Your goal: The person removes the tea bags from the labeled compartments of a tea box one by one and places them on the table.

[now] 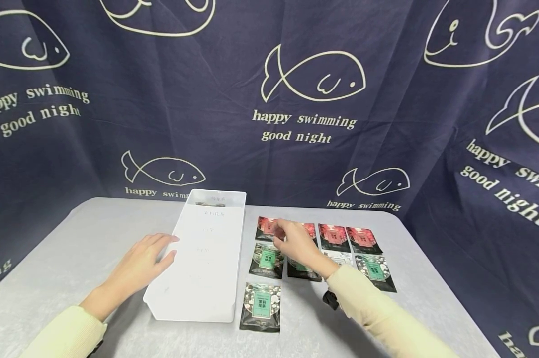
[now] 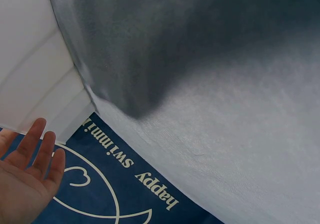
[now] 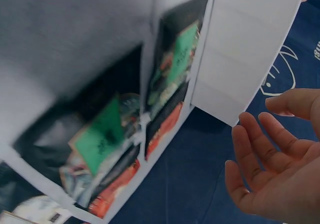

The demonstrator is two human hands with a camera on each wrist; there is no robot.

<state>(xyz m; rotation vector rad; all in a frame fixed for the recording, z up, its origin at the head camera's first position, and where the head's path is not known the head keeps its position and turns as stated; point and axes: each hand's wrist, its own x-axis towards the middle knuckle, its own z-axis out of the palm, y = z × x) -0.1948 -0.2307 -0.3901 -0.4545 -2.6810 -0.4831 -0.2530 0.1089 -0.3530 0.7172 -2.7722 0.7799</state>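
My left hand [image 1: 143,262] rests at the left side of a long white box [image 1: 198,293], its fingertips at the rim. In the left wrist view its fingers [image 2: 47,146] are extended beside the box wall. My right hand [image 1: 298,243] hovers over the back rows of tea sachets, partly covering a red-and-black sachet [image 1: 265,229] and its right neighbour. The right wrist view shows loosely bent fingers [image 3: 250,149] with nothing between them. Below lie a green-labelled sachet [image 1: 267,259] and, nearer the front, another green-labelled sachet [image 1: 261,307].
Red-and-black sachets [image 1: 334,236] continue rightward along the back row. A white-labelled sachet [image 1: 339,257], partly hidden by the right wrist, and a green-labelled one [image 1: 376,271] lie in front. Handwritten labels mark the box; something dark [image 1: 210,204] shows at its far end. A dark curtain [image 1: 233,124] hangs behind the table.
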